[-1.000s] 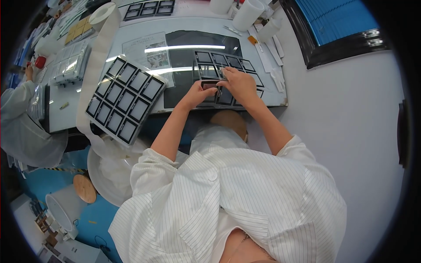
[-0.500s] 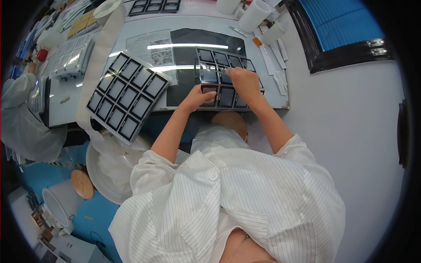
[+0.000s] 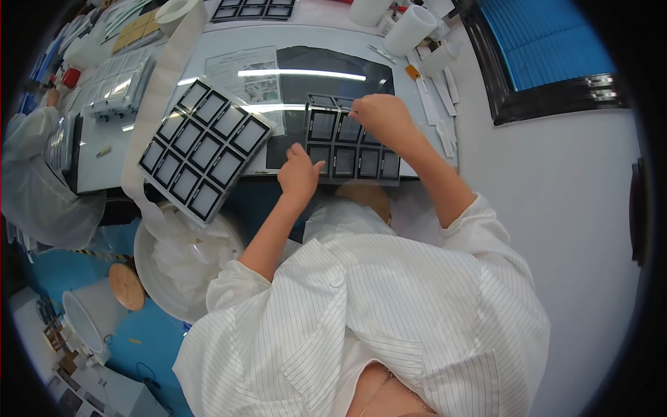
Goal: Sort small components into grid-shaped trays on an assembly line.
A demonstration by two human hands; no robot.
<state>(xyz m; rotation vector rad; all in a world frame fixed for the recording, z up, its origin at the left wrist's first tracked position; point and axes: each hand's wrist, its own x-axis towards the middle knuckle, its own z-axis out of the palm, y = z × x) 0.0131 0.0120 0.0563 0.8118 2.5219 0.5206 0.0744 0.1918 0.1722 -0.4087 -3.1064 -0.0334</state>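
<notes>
A tray of black-framed rectangular panels (image 3: 345, 146) lies at the table's near edge, on a dark mat (image 3: 333, 66). My left hand (image 3: 299, 174) hovers beside the tray's left side, its fingers apart and nothing in them. Over the tray's far right part, my right hand (image 3: 383, 119) is closed with the fingertips pinched together. Whatever it pinches is too small or hidden to make out, and the hand covers some of the panels. A second, similar tray (image 3: 205, 148) rests at an angle on my left, one corner jutting past the table edge.
A wide white strip (image 3: 154, 104) runs from a roll (image 3: 179, 14) down to a white bin (image 3: 156, 274) holding crumpled film. White cylinders (image 3: 410, 31) and tweezers (image 3: 381, 53) are at the back right. At far left, a co-worker's sleeve (image 3: 31, 146) shows.
My left hand has come off the tray and shifted left and nearer to me. The tray has slid nearer and turned straighter. My right hand stays closed above it.
</notes>
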